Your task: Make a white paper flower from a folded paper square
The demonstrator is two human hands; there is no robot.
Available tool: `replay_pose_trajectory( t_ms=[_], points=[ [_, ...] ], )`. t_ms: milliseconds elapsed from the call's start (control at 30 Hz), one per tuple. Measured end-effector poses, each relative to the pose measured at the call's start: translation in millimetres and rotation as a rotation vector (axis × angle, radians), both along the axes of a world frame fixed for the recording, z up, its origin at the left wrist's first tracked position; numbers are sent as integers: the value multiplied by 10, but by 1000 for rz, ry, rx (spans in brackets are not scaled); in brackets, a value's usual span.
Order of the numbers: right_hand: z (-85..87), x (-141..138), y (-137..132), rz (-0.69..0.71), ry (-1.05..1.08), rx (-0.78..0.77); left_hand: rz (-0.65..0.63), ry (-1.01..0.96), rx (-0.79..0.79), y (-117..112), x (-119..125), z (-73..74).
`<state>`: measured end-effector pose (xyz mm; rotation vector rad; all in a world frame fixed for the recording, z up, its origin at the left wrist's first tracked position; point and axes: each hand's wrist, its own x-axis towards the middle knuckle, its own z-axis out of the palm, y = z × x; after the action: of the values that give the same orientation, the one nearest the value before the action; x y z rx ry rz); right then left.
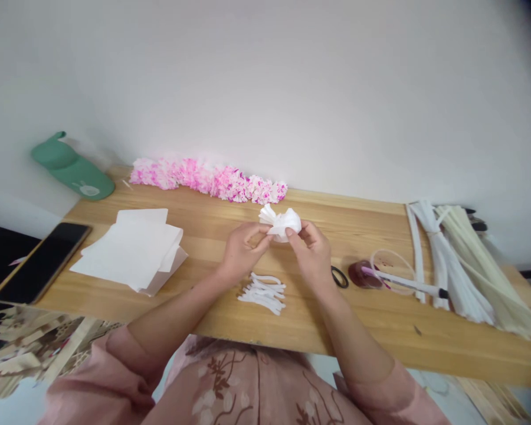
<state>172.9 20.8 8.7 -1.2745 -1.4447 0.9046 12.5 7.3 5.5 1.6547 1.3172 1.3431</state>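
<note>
A gathered white tissue paper flower (pixel 287 222) is held between my two hands, a little above the wooden table. My left hand (pixel 246 251) pinches its left edge between thumb and fingertips. On the other side, my right hand (pixel 310 251) grips the bunched right part with thumb and fingers. Beneath the hands lies a small pile of short white pipe cleaner pieces (pixel 263 293). A stack of white paper sheets (pixel 128 251) rests to the left of my left hand. Near my right wrist is a black ring (pixel 339 277).
Pink-and-white ruffled paper flowers (pixel 207 177) line the wall. A green bottle (pixel 77 171) and a phone (pixel 42 262) are at left. At right are a dark red pot (pixel 358 274), its clear lid, a brush-like pen (pixel 407 282) and bundles of white (pixel 458 277) and cream pipe cleaners (pixel 491 271).
</note>
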Motion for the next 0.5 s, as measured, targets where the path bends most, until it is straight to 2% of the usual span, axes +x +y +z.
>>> replay_pose_trajectory(
  t_ms=[67,167,333,500],
  points=[
    [-7,5,3,5,33,-13,-11,-93,-91,5,11,-11],
    [-3,0,-13,-29,-95,59,-18,-153,-146,4,12,-14],
    [-3,-24,-54,-22,-312,235,-6,-56,-136,-19,-19,13],
    [5,-30,-57,20,-338,245,-9,-15,-114,-10,-32,1]
  ],
)
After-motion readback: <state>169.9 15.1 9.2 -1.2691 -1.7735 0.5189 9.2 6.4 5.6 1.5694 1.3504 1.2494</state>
